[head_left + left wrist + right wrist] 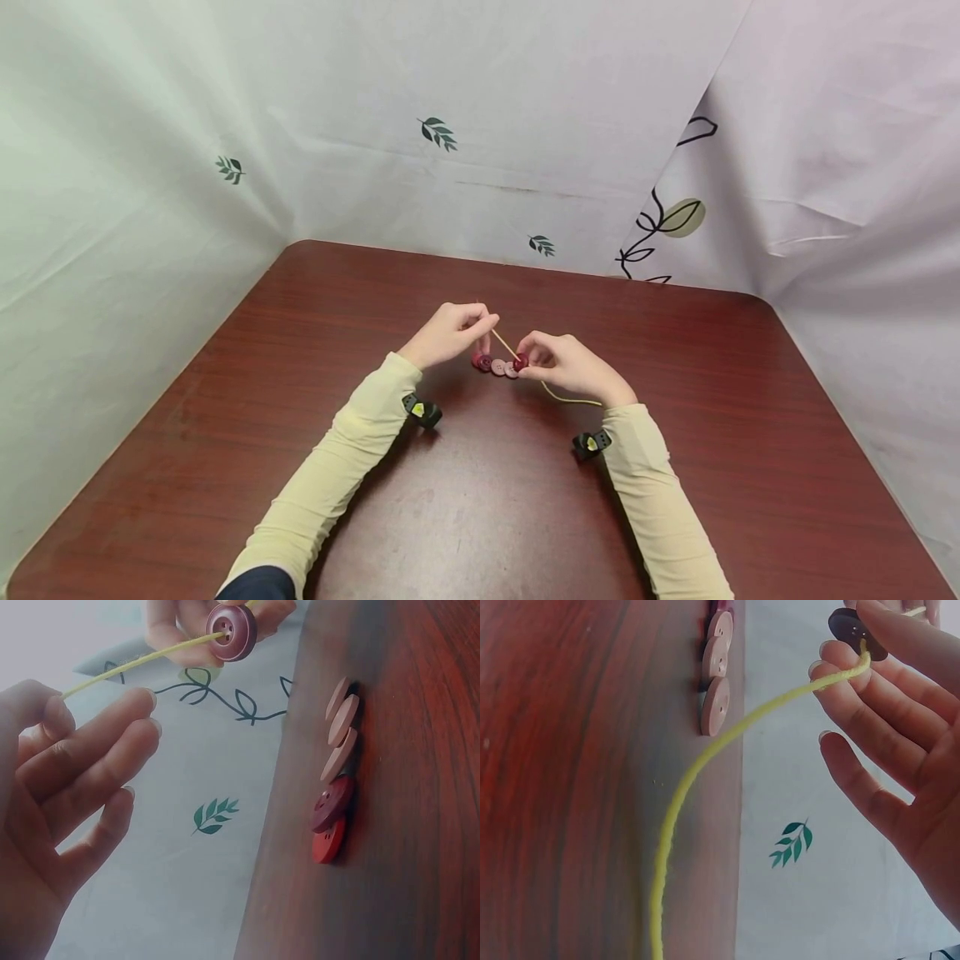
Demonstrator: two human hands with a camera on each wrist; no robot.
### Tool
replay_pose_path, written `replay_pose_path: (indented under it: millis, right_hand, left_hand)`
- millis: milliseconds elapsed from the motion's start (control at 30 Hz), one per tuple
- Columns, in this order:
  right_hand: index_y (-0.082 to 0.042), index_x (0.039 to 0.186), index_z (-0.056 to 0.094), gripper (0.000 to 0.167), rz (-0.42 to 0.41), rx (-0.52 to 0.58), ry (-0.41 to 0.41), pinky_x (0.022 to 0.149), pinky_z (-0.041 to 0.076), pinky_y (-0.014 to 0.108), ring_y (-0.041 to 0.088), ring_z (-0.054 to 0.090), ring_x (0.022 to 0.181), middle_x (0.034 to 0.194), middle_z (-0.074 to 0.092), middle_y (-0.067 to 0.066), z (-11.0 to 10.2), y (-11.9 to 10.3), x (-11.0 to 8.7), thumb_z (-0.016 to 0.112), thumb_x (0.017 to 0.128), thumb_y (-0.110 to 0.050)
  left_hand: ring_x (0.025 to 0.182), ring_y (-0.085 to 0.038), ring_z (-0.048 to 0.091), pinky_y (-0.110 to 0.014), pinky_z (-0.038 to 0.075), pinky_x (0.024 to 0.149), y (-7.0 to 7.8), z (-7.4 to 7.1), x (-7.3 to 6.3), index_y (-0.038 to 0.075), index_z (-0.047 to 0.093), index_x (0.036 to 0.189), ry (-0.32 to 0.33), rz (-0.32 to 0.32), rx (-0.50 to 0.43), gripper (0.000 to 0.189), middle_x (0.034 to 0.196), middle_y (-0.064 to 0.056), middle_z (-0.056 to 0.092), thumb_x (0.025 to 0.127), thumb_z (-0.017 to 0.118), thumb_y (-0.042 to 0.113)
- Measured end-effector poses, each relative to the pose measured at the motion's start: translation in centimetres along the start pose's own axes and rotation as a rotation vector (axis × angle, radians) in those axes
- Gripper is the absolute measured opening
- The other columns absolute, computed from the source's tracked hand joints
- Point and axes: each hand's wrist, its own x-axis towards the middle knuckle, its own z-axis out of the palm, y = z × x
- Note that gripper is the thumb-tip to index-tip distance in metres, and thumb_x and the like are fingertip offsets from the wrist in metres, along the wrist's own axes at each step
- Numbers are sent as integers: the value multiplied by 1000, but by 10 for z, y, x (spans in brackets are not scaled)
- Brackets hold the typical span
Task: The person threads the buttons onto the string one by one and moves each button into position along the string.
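Observation:
A yellow cord runs through a hole of a dark red button. My left hand pinches the cord between thumb and forefinger, its other fingers spread in the left wrist view. The button is pinched at its edge by my right hand, held above the table. From the button's other side the cord's long end hangs in a curve past the right hand. Below the hands, a row of overlapping buttons lies on the table: pink buttons, a maroon button and a red button.
The reddish-brown wooden table reaches back to a pale fabric backdrop printed with leaves. Black wrist cameras sit on both sleeves, the left camera and the right camera.

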Motion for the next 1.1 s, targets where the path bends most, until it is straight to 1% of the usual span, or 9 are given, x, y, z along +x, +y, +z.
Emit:
replay_pose_path:
  millis: [233, 367, 433, 600, 700, 767, 933, 1000, 1100]
  right_hand:
    - [-10, 104, 62, 21, 16, 8, -7, 70, 50, 25, 8, 64, 77, 82, 70, 0, -3, 1, -1, 72, 86, -16]
    - [-11, 104, 62, 21, 24, 12, -7, 70, 50, 26, 8, 64, 77, 82, 70, 0, -4, 2, -3, 72, 86, -16]
    - [-11, 104, 62, 21, 25, 12, -8, 70, 50, 25, 8, 63, 77, 82, 70, 0, -4, 2, -3, 72, 86, -16]
    - [-11, 102, 63, 19, 22, 7, -15, 68, 49, 24, 7, 62, 74, 80, 69, -1, -5, 5, -4, 72, 85, -15]
    - [-11, 101, 63, 18, 29, 3, -25, 67, 48, 23, 7, 61, 73, 80, 69, -1, -6, 7, -5, 71, 85, -15]
    - [-11, 101, 63, 18, 37, 0, -33, 67, 48, 24, 7, 61, 73, 80, 69, -1, -7, 9, -5, 71, 85, -14]
    - [-12, 101, 63, 18, 55, -6, -47, 67, 48, 24, 7, 60, 72, 79, 68, -2, -8, 12, -6, 71, 85, -15]
    - [-12, 101, 63, 18, 59, -6, -50, 66, 48, 24, 8, 59, 71, 78, 68, -2, -8, 13, -7, 72, 85, -15]
    - [-12, 101, 63, 18, 64, -11, -55, 66, 47, 24, 8, 59, 70, 77, 67, -2, -9, 15, -8, 72, 85, -16]
  left_hand:
    - [62, -22, 65, -26, 45, 61, 0, -3, -1, 14, 61, 70, 39, -1, 30, 31, 59, 2, 66, 98, 55, 26]
    - [60, -17, 64, -26, 46, 61, -1, -5, -1, 14, 62, 68, 44, 2, 37, 32, 58, 3, 65, 98, 56, 27]
    - [61, -19, 64, -26, 46, 61, -1, -7, -1, 14, 62, 69, 40, -2, 47, 32, 58, 4, 65, 97, 57, 27]
    - [65, -32, 64, -26, 42, 60, -2, -10, 0, 14, 60, 67, 14, -17, 88, 33, 57, 4, 65, 98, 56, 28]
    - [66, -33, 64, -26, 42, 60, -3, -11, -1, 15, 58, 66, 2, -15, 112, 34, 57, 5, 64, 98, 56, 28]
    - [64, -31, 63, -26, 42, 61, -2, -12, -1, 16, 58, 65, 0, -9, 126, 34, 56, 5, 63, 97, 56, 28]
    - [57, -15, 56, -26, 41, 61, -1, -14, -1, 18, 59, 65, -7, -7, 164, 34, 54, 7, 61, 97, 56, 28]
    - [55, -12, 53, -26, 41, 61, -2, -15, -2, 18, 60, 64, -27, -15, 176, 35, 53, 7, 60, 97, 56, 29]
    - [55, -11, 52, -25, 40, 61, -3, -18, -2, 17, 61, 64, -76, -27, 195, 34, 52, 6, 60, 97, 56, 28]
